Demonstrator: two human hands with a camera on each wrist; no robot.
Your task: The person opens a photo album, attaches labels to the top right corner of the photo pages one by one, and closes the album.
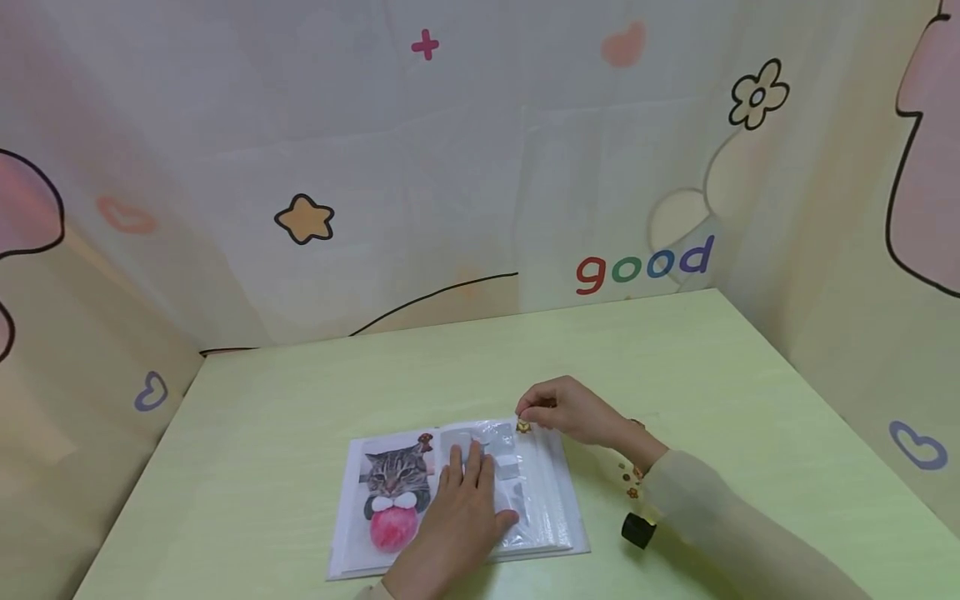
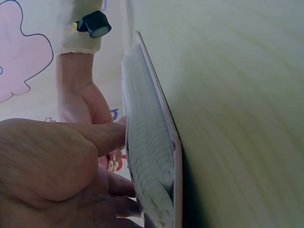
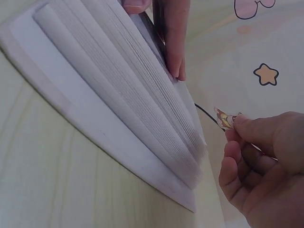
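An open album with thick white pages lies on the table. Its left page shows a cat picture with a pink pom-pom shape below it. My left hand rests with fingers spread on the right-hand page, over a glossy clear plastic sleeve. Above that page's top edge, my right hand pinches a small yellow and brown sticker between thumb and finger. In the right wrist view the other fingers are curled, and the sticker stands out past the thumb tip.
Right of the album, partly under my right forearm, lies a clear sheet of small brown stickers. A small black device is fixed at my right sleeve. A printed curtain rises behind the pale green table.
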